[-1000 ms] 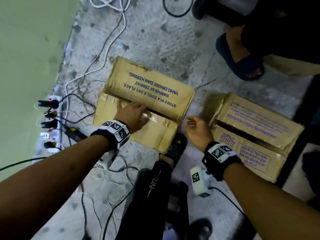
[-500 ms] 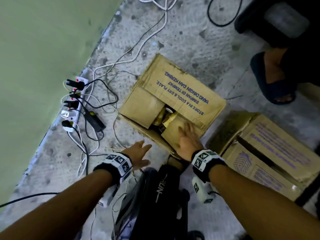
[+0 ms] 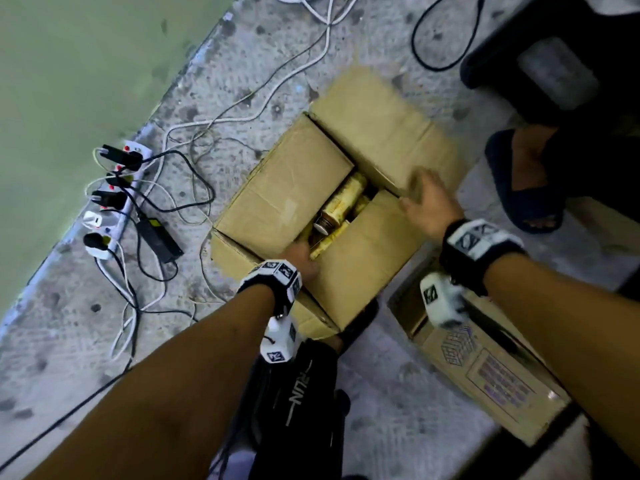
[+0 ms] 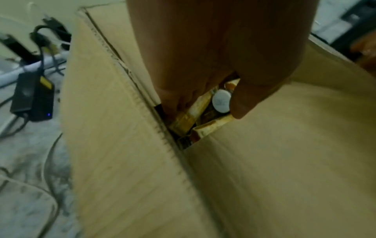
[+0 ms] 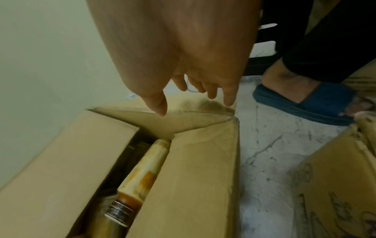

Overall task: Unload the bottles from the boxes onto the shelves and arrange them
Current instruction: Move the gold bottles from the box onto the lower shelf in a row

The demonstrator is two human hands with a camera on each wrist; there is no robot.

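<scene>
Two cardboard boxes on the concrete floor (image 3: 398, 393). Main box (image 3: 287, 188) sits centre, top flaps partly parted, gap down the middle. Second box (image 3: 491, 372) is near right, flaps closed, purple print on top.

I see bottles (image 3: 341, 206) lying on their sides in the gap, yellowish labels, one with a metal screw cap (image 3: 323, 225) pointing toward me. Right wrist view shows the same bottle (image 5: 142, 170) between the two inner flaps.

Left hand (image 3: 301, 256) is at the near end of the gap, fingers (image 4: 179, 99) curled down inside the box past the left flap's edge, thumb (image 4: 244, 103) over the right flap's edge, a white cap (image 4: 221, 101) between them. I can't tell if it has hold of a bottle or just the flap.

Right hand (image 3: 427, 202) is on the far right flap (image 3: 388, 133), fingers (image 5: 228, 95) spread and fairly straight, flat against the cardboard, gripping nothing. That flap is blurred in the head view.

Left of the box: white power strip (image 3: 110, 199) along the green wall (image 3: 69, 81), several plugs in, black adapter (image 3: 159, 233) and loose cables (image 3: 194, 168) beside it. Far right, another person's foot in a blue slipper (image 3: 519, 188).
</scene>
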